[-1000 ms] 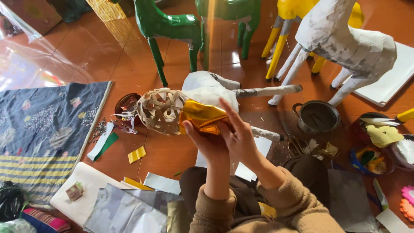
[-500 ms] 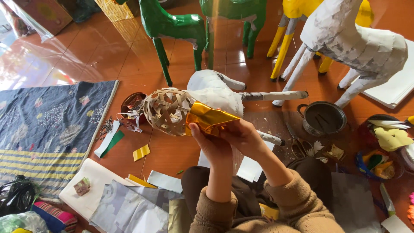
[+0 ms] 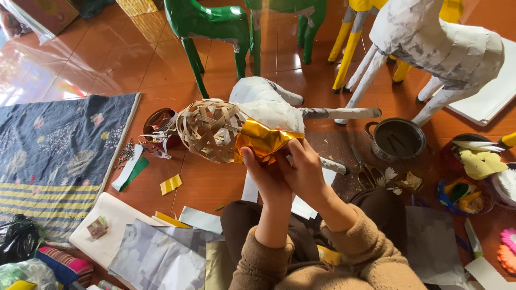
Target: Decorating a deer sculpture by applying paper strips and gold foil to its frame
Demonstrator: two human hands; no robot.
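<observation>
Woven strip ball [image 3: 208, 130], half wrapped in gold foil [image 3: 263, 140], is held up over the tiled floor [image 3: 129, 59].

One ball and one foil sheet are gripped by two hands: the left hand [image 3: 263, 173] is pinched on the foil's underside, the right hand [image 3: 305, 167] is closed over its crumpled end. Two glossy green animal figures [image 3: 215, 24], one yellow and two white papier-mâché ones [image 3: 435, 45] are counted on the shiny reddish tiles. One dark metal pot [image 3: 396, 138] and one patterned blue mat [image 3: 51, 147] are seen alongside.
</observation>
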